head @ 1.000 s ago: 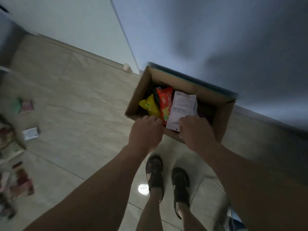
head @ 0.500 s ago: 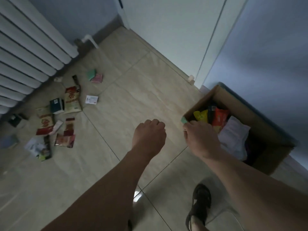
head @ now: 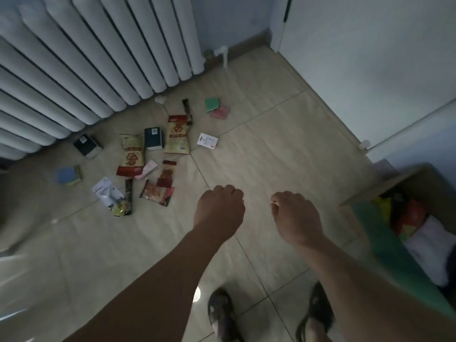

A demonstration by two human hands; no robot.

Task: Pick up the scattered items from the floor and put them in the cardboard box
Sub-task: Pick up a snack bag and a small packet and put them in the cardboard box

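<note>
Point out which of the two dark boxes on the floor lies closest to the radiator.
The dark box on the left, lying alone right below the radiator fins. The other dark box sits farther out, wedged between the two gold-and-red snack bags.
</note>
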